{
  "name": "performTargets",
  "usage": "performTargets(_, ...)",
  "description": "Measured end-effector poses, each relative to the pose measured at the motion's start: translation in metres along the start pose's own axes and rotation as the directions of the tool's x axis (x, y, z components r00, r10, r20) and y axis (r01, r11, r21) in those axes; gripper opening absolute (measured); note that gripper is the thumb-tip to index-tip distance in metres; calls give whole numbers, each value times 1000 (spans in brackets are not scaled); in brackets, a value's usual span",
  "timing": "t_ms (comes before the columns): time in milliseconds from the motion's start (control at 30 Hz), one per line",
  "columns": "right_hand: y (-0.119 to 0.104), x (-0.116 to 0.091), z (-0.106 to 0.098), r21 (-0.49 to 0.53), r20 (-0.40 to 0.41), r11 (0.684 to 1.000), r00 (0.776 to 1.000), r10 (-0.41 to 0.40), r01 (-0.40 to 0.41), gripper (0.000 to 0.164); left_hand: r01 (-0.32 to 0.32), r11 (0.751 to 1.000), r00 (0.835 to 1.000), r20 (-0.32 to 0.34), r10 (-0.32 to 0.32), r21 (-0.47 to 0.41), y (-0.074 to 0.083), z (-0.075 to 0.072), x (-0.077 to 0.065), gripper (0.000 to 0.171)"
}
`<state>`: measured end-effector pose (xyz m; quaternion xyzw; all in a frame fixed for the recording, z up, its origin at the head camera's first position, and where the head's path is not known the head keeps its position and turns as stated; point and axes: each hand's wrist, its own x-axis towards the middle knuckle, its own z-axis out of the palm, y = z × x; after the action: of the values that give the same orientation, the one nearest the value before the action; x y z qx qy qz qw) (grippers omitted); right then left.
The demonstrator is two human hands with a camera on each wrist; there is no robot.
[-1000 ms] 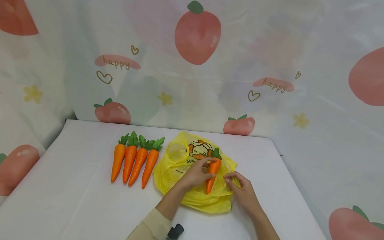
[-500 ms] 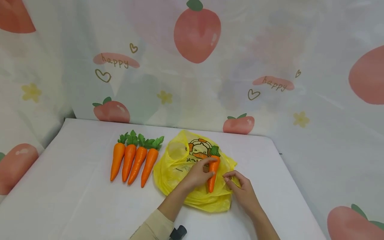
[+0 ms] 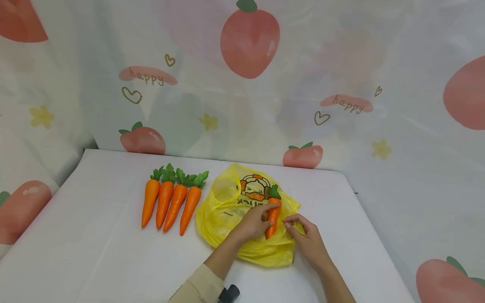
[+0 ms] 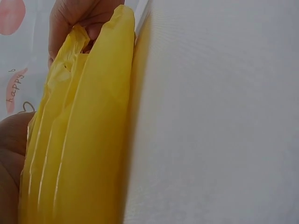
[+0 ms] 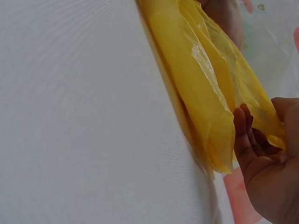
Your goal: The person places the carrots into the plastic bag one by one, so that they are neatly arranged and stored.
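My left hand pinches an orange carrot with green leaves between thumb and fingers. Beneath the carrot lies a yellow plastic bag printed with a cartoon duck; whether the carrot's tip is tucked inside the bag I cannot tell. At the bag's right side my right hand pinches the edge of the plastic, and the right wrist view shows its fingers inside a fold. The left wrist view has the bag in front, hiding the carrot, with part of my left hand at the left border.
Left of the bag, several more carrots lie side by side, leaves pointing to the back. All rests on a white table. Behind it hangs a fruit-patterned backdrop. A black device shows by my left sleeve.
The carrot in my left hand has shifted slightly to the right, and its tip has moved away from me. My right hand stays at the bag's edge.
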<state>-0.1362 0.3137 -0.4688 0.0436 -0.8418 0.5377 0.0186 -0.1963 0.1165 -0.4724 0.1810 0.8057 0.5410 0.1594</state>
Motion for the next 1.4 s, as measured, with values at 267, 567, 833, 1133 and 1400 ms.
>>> performTargets(267,-2,-1,0,-9,-3,1000,1000,11,-11,19,-46,998,999,-23,46,37,-1,-1,0,54)
performTargets(567,-1,0,0,-5,-4,1000,1000,19,-19,22,-2,999,1000,25,1,55,3,-2,1,52)
performTargets(833,-1,-1,0,-10,-6,1000,1000,18,-18,20,-4,996,998,59,-1,86,7,-7,-1,51)
performTargets(1133,-1,-1,0,-10,-7,1000,1000,7,-7,20,-21,998,999,28,20,65,10,-23,-6,52)
performTargets(1400,-4,-1,0,-21,1,998,998,56,-56,23,-52,998,999,4,52,29,15,-37,-13,50)
